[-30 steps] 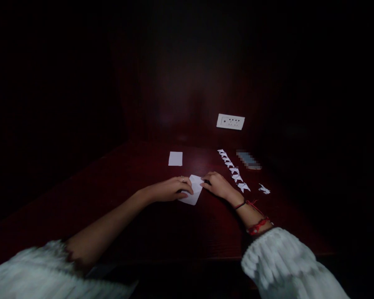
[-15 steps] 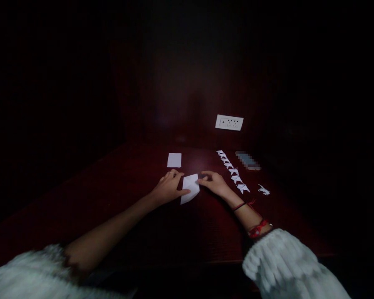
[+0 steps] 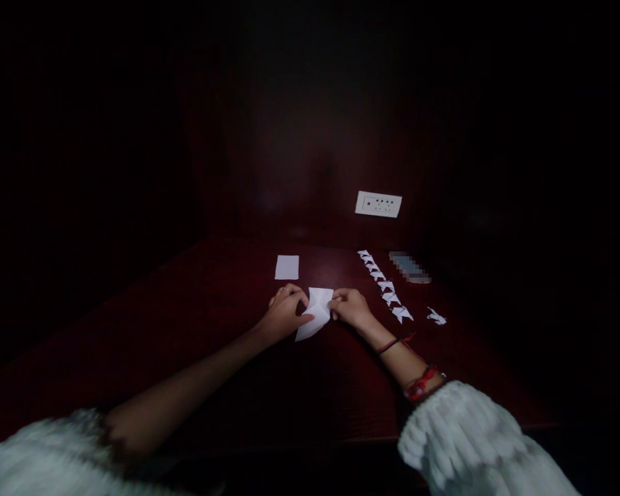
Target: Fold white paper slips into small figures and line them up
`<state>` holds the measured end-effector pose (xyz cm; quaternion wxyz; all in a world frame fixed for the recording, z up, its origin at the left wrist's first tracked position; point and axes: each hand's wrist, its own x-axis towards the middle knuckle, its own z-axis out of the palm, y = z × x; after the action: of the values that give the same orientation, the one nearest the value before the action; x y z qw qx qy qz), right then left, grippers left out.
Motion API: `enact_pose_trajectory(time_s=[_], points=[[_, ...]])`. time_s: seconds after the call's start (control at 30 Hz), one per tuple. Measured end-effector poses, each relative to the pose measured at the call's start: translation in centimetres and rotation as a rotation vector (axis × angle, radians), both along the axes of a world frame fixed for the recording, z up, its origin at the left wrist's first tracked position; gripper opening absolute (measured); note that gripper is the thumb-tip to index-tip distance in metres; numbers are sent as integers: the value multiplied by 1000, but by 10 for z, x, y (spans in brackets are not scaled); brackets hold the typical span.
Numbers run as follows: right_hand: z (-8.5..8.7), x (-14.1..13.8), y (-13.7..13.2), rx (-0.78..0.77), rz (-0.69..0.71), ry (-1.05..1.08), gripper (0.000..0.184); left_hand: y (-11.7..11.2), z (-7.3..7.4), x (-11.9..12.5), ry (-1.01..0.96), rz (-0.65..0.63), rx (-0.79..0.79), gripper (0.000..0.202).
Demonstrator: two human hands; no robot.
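Note:
A creased sheet of white paper point(image 3: 318, 306) is held between my two hands, just above or on the dark red table point(image 3: 211, 296); I cannot tell whether it touches. My left hand point(image 3: 284, 313) grips its left edge, thumb on top and fingers curled behind. At the right edge, my right hand point(image 3: 350, 308) pinches the paper between thumb and fingers. Beyond my left hand lies a flat stack or sheet of white paper point(image 3: 287, 267). To the right of my right hand runs a row of several small folded paper pieces point(image 3: 386, 286).
A phone-like object point(image 3: 410, 267), blurred out, lies right of the row. Nearer me is a small crumpled white piece point(image 3: 437, 316). A white socket plate point(image 3: 378, 204) is on the back wall. The surroundings are very dark.
My right hand has closed on the paper's right edge, where its fingers were looser before. The paper now bends more, its top edge turned flatter. The view has shifted slightly.

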<state>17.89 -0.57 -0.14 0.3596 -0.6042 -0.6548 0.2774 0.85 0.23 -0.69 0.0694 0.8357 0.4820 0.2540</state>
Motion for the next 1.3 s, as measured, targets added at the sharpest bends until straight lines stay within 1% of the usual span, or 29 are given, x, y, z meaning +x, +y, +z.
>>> enact_pose_trajectory(time_s=[0.2,0.37,0.43,0.57,0.7,0.8,0.9,1.0,1.1,1.17,1.3], points=[[-5,-1,2,-26,47,132,13,0,-2,1,-15,-99,-16,22],[-6,-3,2,-69,68,269,38,1,-4,1,-10,-131,6,15],[-7,-3,2,-71,66,266,45,1,-4,1,-1,-138,13,14],[-5,-3,0,-43,102,183,55,1,-4,1,11,-139,30,14],[0,-3,-4,2,132,86,54,-1,-1,2,32,-149,47,11],[3,-3,-6,26,140,30,47,-2,0,2,28,-179,57,10],[3,-3,-6,83,145,-19,40,-2,0,3,18,-231,61,9],[0,-3,-5,119,126,-49,44,-1,0,3,21,-232,61,8],[-2,-4,-4,92,129,-27,50,0,-1,3,23,-217,50,8],[-2,-4,-4,81,147,-12,51,0,-2,3,22,-216,48,9],[1,-5,-6,150,163,-62,50,1,-4,3,-7,-188,44,12]])
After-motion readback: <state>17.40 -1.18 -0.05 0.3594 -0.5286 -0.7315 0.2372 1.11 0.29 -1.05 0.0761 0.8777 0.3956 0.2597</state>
